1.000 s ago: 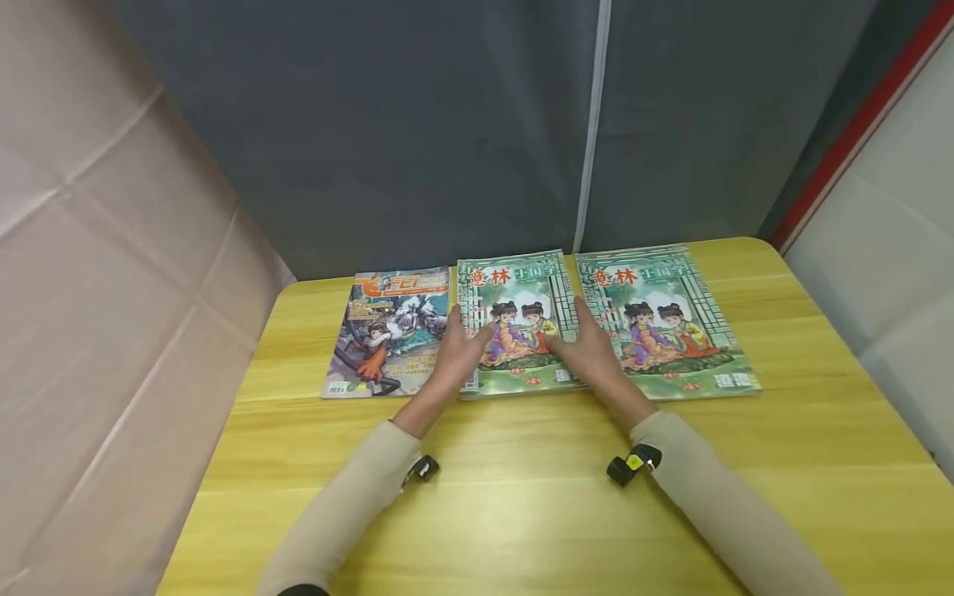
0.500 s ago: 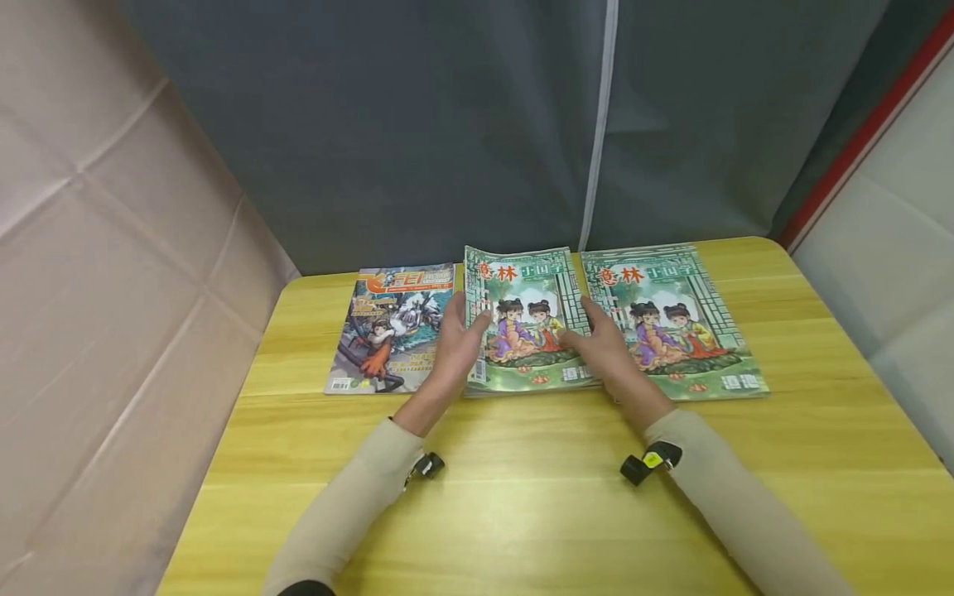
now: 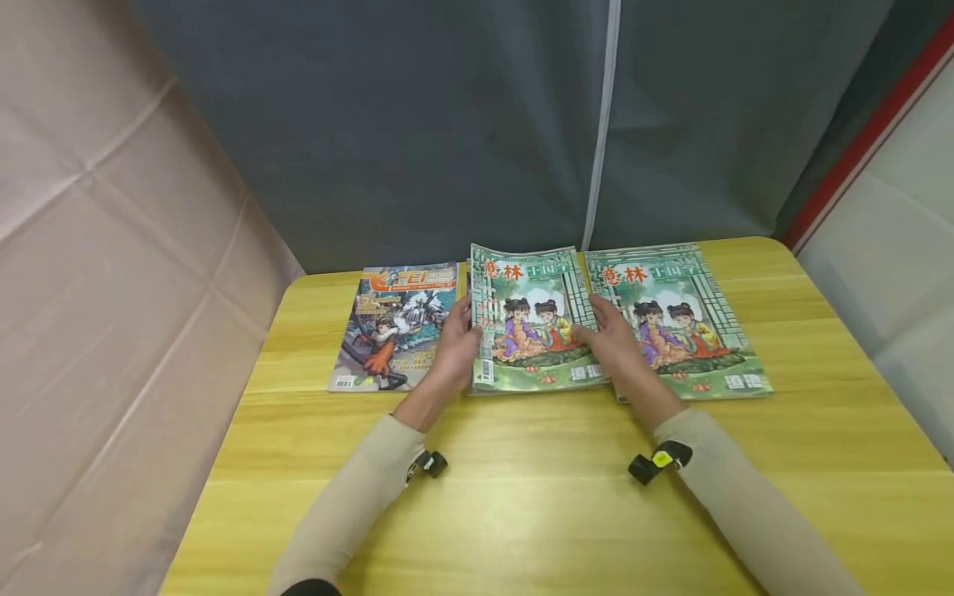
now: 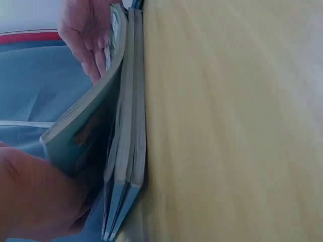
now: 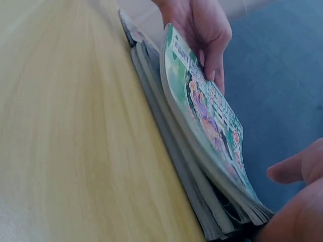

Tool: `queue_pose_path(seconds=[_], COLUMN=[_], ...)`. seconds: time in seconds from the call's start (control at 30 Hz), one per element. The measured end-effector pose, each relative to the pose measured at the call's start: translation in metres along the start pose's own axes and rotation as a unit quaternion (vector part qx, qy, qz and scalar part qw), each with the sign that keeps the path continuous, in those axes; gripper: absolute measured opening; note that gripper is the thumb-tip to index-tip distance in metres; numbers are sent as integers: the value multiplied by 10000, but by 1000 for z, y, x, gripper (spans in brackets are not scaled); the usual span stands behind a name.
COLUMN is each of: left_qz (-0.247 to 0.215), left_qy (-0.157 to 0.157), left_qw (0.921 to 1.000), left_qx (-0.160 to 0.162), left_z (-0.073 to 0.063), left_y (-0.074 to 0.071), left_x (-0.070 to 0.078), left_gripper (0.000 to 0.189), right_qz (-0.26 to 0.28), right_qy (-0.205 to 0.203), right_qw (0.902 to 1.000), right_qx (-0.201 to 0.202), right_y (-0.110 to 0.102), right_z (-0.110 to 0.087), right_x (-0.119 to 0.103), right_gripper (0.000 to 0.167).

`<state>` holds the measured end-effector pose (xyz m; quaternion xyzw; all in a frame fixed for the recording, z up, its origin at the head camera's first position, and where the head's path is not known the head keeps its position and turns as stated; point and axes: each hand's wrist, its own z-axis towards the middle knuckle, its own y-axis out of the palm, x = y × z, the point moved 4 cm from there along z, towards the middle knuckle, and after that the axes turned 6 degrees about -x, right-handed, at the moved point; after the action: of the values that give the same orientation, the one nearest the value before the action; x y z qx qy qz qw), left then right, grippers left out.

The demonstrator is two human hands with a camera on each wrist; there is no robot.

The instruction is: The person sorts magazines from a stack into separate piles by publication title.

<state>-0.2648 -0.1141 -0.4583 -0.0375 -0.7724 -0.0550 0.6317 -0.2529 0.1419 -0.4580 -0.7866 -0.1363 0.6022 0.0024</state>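
Observation:
The middle pile (image 4: 133, 96) of magazines lies on the table, its top green-covered magazine (image 3: 532, 356) showing two cartoon girls. That magazine's left side is raised off the pile and bent, while its right side stays low. My left hand (image 3: 455, 352) grips the raised left edge, thumb over the cover; its fingers underneath are mostly hidden. Along the right edge rests my right hand (image 3: 614, 343), its fingers fairly straight in the left wrist view. In the right wrist view, the right thumb (image 5: 286, 169) stands off the cover, and the left hand (image 5: 202, 30) is at the far edge.
To the right lies another pile with the same green cover (image 3: 686, 331), partly under my right forearm. A dark magazine with an orange title (image 3: 395, 323) lies at the left. Behind the wooden table (image 3: 537, 497) hangs a grey curtain (image 3: 410, 124).
The top green magazine has shifted slightly right in view, and its left edge has risen off the pile. Both hands have moved a little with it. The whole scene has drifted slightly right.

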Motion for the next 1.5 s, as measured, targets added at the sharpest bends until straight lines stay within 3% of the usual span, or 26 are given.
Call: queue_pose_path(seconds=[0.27,0.4,0.6,0.7,0.9,1.2,1.33,1.5], left_qz=[131,-15,-346,-413,-393,-636,-822,-832], left_qy=[229,306,470,478,558,558,577,264], left_qw=[9995,9994,9981,9980,9977,9964,9949,9957], left_qx=[147,171,176,68,46,24,-87,-316], left_z=[-13,-19,-22,-23,-27,-24,-23,-25], left_y=[16,25,38,47,70,108,131,152], left_x=[10,11,10,9,8,14,18,15], left_gripper=[72,72,74,73,73,73,74,75], right_qz=[262,330,413,467,523,413,927,1442], right_qy=[-161,-207,-246,-55,402,379,416,499], right_qw=[9995,9992,9977,9966,9945,9921,9868,9809], right_qx=[47,15,482,681,817,1123,1260,1209], right_y=[-7,-14,-31,-43,-67,-101,-120,-146], right_z=[-11,-19,-27,-28,-31,-39,-48,-60], right_x=[-9,-7,-1,3,11,32,36,36], right_gripper=[81,76,69,69,68,62,63,68])
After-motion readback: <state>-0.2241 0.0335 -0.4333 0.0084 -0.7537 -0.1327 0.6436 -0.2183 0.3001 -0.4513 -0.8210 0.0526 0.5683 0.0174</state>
